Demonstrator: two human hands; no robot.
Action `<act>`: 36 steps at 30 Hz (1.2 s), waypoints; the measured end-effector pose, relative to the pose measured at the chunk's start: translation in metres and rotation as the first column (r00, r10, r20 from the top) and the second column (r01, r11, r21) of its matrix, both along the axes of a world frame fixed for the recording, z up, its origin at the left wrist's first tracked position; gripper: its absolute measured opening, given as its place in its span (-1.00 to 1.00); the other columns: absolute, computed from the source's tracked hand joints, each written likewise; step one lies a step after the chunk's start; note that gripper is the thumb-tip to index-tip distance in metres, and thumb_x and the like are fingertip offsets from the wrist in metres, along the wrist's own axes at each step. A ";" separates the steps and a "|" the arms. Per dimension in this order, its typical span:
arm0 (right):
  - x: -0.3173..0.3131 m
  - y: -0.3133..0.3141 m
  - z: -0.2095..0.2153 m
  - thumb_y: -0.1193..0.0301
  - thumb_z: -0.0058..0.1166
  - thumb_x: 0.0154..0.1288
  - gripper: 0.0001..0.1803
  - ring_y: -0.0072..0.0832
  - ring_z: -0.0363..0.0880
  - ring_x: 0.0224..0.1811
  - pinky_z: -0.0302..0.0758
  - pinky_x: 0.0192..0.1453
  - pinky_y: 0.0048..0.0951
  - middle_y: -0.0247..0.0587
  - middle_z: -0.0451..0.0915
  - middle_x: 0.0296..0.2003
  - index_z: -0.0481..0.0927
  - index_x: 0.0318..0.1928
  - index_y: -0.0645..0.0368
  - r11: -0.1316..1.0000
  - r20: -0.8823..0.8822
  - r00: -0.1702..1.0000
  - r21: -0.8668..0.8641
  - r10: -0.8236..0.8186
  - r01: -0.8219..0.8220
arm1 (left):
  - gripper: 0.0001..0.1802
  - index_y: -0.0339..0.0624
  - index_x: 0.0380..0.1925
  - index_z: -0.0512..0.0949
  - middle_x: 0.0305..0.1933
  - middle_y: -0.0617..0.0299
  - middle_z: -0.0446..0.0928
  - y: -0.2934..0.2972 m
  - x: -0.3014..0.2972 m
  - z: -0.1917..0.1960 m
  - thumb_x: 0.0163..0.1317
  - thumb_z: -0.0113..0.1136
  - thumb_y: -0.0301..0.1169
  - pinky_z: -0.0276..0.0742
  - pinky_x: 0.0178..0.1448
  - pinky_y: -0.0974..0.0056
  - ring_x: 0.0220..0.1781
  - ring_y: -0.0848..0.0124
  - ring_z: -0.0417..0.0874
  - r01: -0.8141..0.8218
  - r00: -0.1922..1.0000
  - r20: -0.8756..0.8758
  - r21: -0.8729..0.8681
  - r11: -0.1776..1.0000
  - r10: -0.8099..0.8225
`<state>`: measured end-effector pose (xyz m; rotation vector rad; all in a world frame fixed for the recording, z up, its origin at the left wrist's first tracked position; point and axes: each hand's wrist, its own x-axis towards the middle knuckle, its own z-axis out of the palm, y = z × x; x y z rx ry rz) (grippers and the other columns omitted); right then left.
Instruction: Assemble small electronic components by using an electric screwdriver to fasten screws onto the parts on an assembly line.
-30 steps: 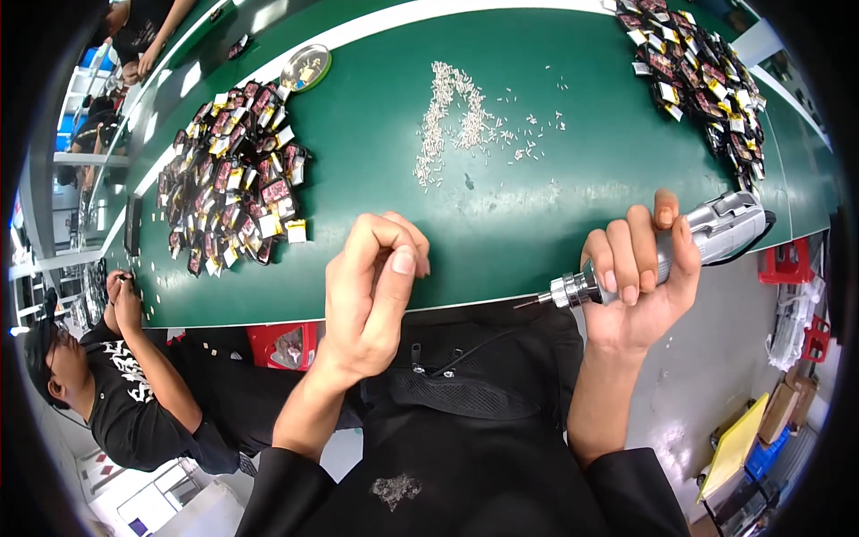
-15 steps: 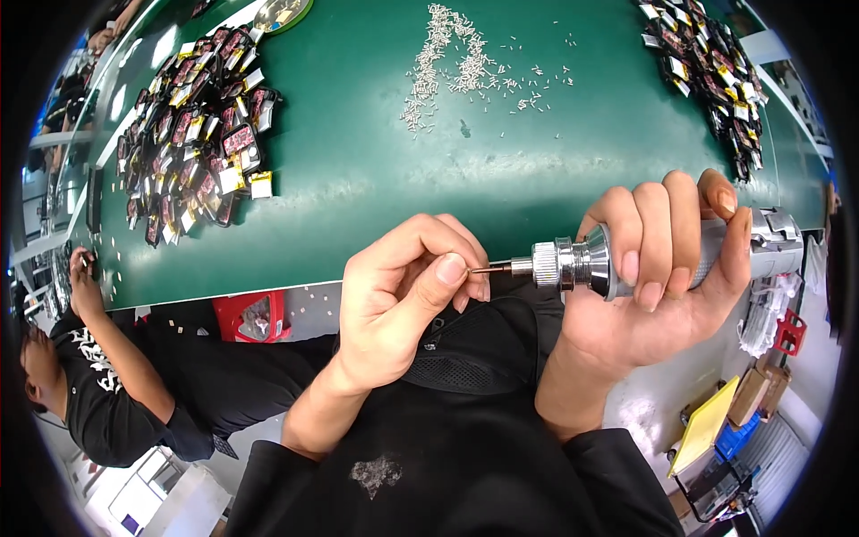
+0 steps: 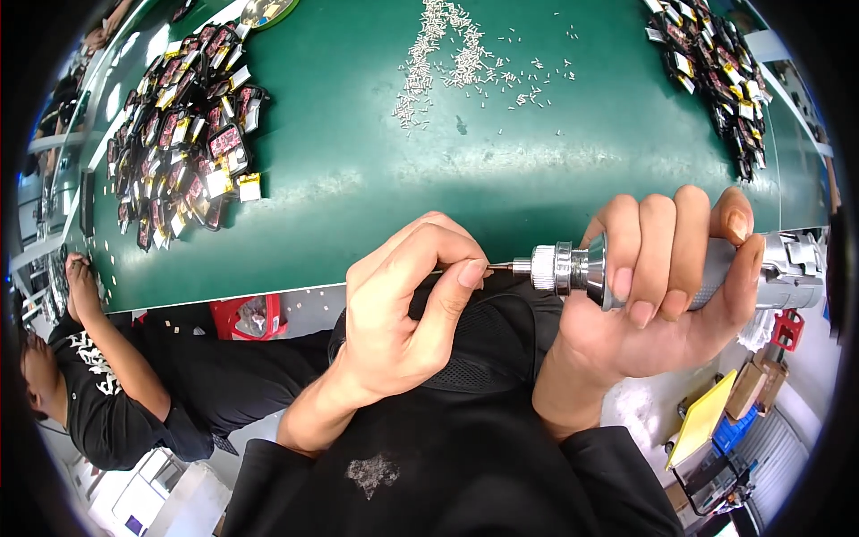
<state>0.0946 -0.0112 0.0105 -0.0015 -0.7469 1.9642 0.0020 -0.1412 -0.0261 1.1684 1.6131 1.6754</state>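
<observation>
My right hand (image 3: pixel 667 268) is wrapped round the grey body of an electric screwdriver (image 3: pixel 711 273), which lies nearly level with its silver nose toward the left. From that nose a thin screwdriver bit (image 3: pixel 503 267) sticks out. My left hand (image 3: pixel 403 313) has thumb and forefinger pinched on the bit's end, which the fingers hide. Whether a small piece is also between them I cannot make out. Both hands are up in front of my body, by the near edge of the green table (image 3: pixel 331 215).
Small dark units with white and yellow parts lie in a pile (image 3: pixel 183 143) at the left and another pile (image 3: pixel 716 80) at far right. Tiny pale pins (image 3: pixel 438 67) are scattered at the back. Another person (image 3: pixel 116 385) sits at the left; a red stool (image 3: pixel 250 318) stands below the table.
My left fingers have moved right along the bit, and less of it shows now. The screwdriver's rear end has dipped a little and shifted right.
</observation>
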 end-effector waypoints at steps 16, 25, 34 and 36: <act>-0.001 0.004 -0.030 0.36 -0.24 0.41 -0.86 -0.67 0.09 -0.83 0.22 -0.68 -0.56 -0.45 0.15 -0.78 0.26 -0.29 0.13 0.935 0.152 0.978 -0.303 -0.144 0.185 | -0.75 -0.30 -0.16 0.52 -0.43 0.05 0.60 0.000 -0.303 0.069 0.16 -0.03 -0.59 0.51 -0.19 0.26 -0.37 0.26 0.65 -0.709 0.413 -0.854 -0.082 0.701 0.317; -0.006 0.006 -0.033 0.36 -0.22 0.40 -0.86 -0.66 0.08 -0.83 0.23 -0.67 -0.56 -0.44 0.14 -0.77 0.24 -0.31 0.12 0.957 0.113 0.992 -0.278 -0.057 0.087 | -0.41 -0.33 -0.14 0.48 -0.10 -0.18 0.57 0.038 -0.460 0.030 0.02 0.25 -0.03 0.48 0.06 0.07 -0.02 -0.04 0.59 -0.818 0.536 -0.839 -0.492 0.296 0.087; -0.004 0.008 -0.032 0.34 -0.18 0.39 -0.86 -0.67 0.09 -0.84 0.22 -0.68 -0.56 -0.45 0.15 -0.78 0.25 -0.31 0.10 0.955 0.095 0.995 -0.297 0.011 0.018 | -0.65 -0.25 -0.26 0.58 -0.19 -0.16 0.59 0.038 -0.456 0.029 -0.06 0.21 -0.29 0.52 0.03 0.05 -0.10 -0.04 0.61 -0.856 0.432 -0.898 -0.379 0.352 0.082; 0.001 0.007 -0.035 0.31 -0.15 0.34 -0.85 -0.61 0.08 -0.84 0.24 -0.65 -0.51 -0.41 0.14 -0.80 0.26 -0.33 0.07 0.943 0.111 0.993 -0.333 0.038 0.002 | -0.61 -0.24 -0.21 0.60 -0.19 -0.08 0.61 0.032 -0.436 0.035 -0.09 0.21 -0.31 0.53 0.01 0.08 -0.11 0.01 0.62 -0.819 0.440 -0.885 -0.326 0.471 0.153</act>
